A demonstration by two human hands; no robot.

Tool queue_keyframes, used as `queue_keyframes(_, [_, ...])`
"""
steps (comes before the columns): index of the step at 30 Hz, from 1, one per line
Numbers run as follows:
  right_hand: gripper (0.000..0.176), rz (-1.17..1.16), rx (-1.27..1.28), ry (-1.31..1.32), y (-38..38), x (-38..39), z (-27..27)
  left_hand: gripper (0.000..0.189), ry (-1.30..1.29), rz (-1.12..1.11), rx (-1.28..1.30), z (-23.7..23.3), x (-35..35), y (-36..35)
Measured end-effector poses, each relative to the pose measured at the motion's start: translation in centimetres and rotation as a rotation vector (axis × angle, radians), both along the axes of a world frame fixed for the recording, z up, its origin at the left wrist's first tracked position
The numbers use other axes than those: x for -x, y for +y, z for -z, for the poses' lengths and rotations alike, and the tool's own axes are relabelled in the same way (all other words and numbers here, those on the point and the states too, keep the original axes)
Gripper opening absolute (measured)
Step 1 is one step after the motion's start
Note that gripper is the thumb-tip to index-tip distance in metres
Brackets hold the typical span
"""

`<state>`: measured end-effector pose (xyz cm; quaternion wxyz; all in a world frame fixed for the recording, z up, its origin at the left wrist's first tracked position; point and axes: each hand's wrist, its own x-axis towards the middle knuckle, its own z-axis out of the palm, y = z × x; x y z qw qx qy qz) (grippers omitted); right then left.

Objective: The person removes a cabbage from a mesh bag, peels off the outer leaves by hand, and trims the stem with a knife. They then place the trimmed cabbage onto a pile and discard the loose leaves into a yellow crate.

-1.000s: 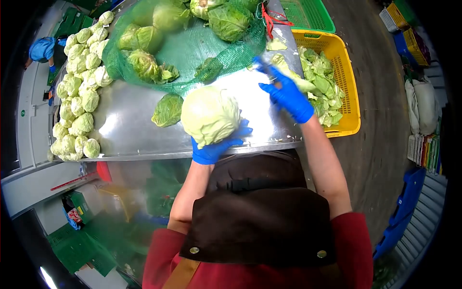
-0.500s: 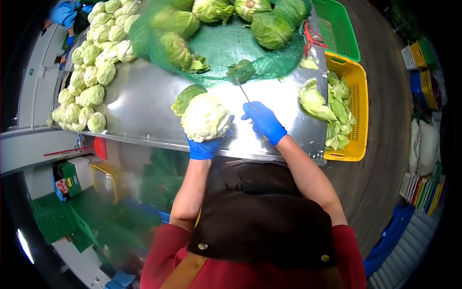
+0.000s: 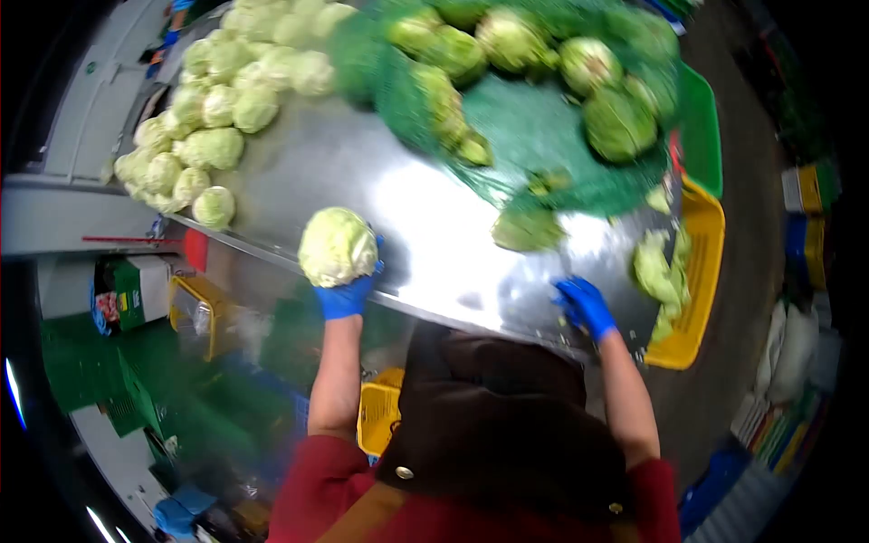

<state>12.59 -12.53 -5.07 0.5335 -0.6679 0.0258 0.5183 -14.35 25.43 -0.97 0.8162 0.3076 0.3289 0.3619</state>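
Observation:
A pale trimmed cabbage rests in my left hand, whose blue-gloved fingers wrap its underside and right side at the table's front edge. My right hand, also in a blue glove, is over the metal table near its front right. Its fingers look curled, but blur hides what they hold; no blade can be made out there. A loose green leaf lies between the hands, beside the green net, which has several untrimmed cabbages on it.
Trimmed cabbages are piled at the table's left. A yellow crate with leaves beside it stands at the right, a green crate behind it. Below left are a yellow bin and another yellow crate.
The view has turned. My left hand has carried the cabbage left; my right hand has moved right, away from it. The knife blade seen earlier no longer shows. The loose leaf now lies near the net.

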Motion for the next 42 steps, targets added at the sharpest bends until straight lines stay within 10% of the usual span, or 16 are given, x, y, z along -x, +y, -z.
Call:
queue_keyframes(1, [0.024, 0.086, 0.023, 0.001, -2.7, -1.3, 0.1, 0.054, 0.136, 0.048, -0.240, 1.6, 1.0, 1.5])
queue_keyframes(6, [0.021, 0.510, 0.488, -0.123, -13.0, -8.2, -1.9, 0.054, -0.312, -0.149, 0.190, -2.7, -1.5, 7.4])
queue_keyframes(10, [0.024, 1.041, 0.257, -0.230, -17.0, -11.5, 1.8, 0.059, -0.309, -0.248, 0.144, -4.1, -3.7, 17.0])
queue_keyframes(21, [0.024, 0.722, 0.351, -0.245, -9.3, -4.7, -0.1, 0.091, -0.553, -0.610, -0.093, -14.8, -1.5, 43.8])
queue_keyframes(35, [0.016, 0.726, 0.232, -0.286, -5.6, -3.6, -0.2, 0.052, 0.334, -0.318, -0.203, -7.8, -2.1, 37.0])
queue_keyframes(42, [0.026, 0.713, 0.182, -0.316, -7.0, -3.7, 1.3, 0.053, 0.316, 0.399, -0.569, -12.4, -13.9, 25.7])
